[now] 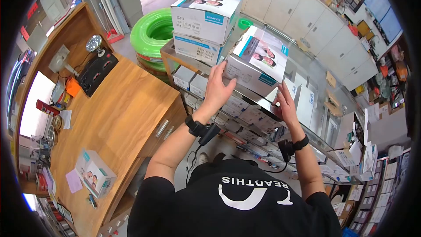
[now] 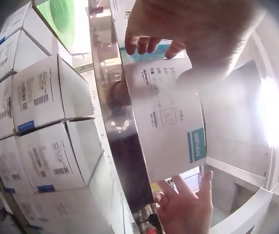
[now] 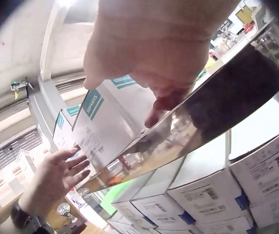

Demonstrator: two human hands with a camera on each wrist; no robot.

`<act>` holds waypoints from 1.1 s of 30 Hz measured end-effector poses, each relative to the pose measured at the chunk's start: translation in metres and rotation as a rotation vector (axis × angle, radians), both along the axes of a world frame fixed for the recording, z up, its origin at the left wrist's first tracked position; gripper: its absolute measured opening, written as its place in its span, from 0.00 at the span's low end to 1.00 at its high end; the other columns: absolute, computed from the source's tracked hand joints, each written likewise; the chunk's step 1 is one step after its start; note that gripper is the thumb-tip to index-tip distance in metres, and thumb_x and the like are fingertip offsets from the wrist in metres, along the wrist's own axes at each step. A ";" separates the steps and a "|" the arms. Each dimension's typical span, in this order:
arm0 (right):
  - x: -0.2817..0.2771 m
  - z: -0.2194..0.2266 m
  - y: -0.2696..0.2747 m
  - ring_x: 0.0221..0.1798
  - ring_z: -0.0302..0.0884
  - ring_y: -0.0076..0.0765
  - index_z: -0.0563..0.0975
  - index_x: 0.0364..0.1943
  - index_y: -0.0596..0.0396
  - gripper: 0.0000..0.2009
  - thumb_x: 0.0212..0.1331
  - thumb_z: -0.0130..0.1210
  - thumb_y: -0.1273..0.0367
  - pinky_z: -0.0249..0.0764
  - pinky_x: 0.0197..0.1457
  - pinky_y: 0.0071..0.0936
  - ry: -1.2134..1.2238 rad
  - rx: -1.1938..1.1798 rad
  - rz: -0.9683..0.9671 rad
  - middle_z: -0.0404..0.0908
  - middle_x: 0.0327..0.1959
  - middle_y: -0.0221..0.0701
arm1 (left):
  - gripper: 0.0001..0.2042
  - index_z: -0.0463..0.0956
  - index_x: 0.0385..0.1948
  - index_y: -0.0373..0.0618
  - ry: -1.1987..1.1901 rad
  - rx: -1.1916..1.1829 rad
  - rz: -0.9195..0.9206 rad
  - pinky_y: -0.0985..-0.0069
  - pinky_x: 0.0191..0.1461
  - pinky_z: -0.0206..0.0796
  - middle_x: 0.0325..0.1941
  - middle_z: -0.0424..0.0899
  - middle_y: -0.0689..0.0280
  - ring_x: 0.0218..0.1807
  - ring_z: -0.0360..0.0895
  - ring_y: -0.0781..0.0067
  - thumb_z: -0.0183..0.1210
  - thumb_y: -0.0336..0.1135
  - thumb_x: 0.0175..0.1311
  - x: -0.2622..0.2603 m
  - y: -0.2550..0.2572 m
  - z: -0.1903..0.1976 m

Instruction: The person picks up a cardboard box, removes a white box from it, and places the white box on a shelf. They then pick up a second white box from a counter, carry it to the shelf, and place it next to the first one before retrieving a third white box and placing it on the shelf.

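A white cardboard box [image 1: 253,73] with a teal label and a picture on its lid sits on the glass counter, near its front edge. At its left side is my left hand [image 1: 218,90], the fingers extended and the thumb spread toward the front face. My right hand [image 1: 286,105] is at the opposite side, fingers along the lower right corner. In the left wrist view the printed front of the box [image 2: 164,126] shows between both hands. The right wrist view shows the left hand [image 3: 56,173] with loosely spread fingers beside the box [image 3: 105,126].
Two similar boxes [image 1: 199,24] are stacked at the counter's left end, beside coiled green hose [image 1: 151,30]. Smaller white boxes [image 2: 42,92] fill the shelves under the counter. A wooden desk [image 1: 127,101] with another box [image 1: 94,175] stands at left. White cabinets [image 1: 302,17] line the back.
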State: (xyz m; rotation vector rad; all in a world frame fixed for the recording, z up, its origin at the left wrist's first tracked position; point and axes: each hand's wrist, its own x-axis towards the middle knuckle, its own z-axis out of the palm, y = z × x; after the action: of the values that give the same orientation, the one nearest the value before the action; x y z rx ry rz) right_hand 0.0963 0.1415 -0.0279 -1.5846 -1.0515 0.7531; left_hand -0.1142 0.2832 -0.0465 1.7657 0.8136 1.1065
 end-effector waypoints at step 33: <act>-0.006 0.116 -0.040 0.42 0.71 0.25 0.53 0.64 0.60 0.33 0.52 0.50 0.73 0.70 0.46 0.22 -0.226 0.411 -0.026 0.59 0.63 0.43 | 0.18 0.67 0.53 0.36 -0.448 0.086 0.163 0.74 0.61 0.56 0.51 0.74 0.58 0.55 0.69 0.70 0.47 0.37 0.65 -0.121 0.116 0.101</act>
State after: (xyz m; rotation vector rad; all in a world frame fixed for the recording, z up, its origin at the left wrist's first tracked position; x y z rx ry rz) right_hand 0.0901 0.1015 0.0879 -1.3415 -1.2548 0.3149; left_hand -0.2352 0.3987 0.0541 1.4532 0.6462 1.5930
